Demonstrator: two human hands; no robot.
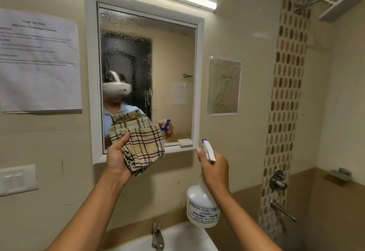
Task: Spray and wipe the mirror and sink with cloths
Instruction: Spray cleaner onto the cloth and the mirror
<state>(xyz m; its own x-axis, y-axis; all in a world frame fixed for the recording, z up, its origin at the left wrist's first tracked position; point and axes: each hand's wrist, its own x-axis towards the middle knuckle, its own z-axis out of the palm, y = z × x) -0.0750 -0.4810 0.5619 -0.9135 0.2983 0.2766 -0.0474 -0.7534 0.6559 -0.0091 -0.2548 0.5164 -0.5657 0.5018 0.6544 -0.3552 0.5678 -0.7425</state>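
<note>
The white-framed mirror [169,57] hangs on the wall ahead, its left and upper glass beaded with spray droplets. My left hand [116,157] grips a folded beige checked cloth [142,144], raised in front of the mirror's lower left corner. My right hand [214,168] holds a white spray bottle [201,207] by its neck, with the blue-tipped nozzle [204,141] pointing up toward the mirror's lower right corner. The white sink [183,237] and its metal tap [157,235] sit at the bottom edge, below both hands.
A printed paper sheet [39,61] is taped left of the mirror, a small drawing [224,86] to its right. A switch plate [17,179] sits low on the left wall. Shower head [335,7], mixer valve [277,179] and spout [282,210] occupy the right side.
</note>
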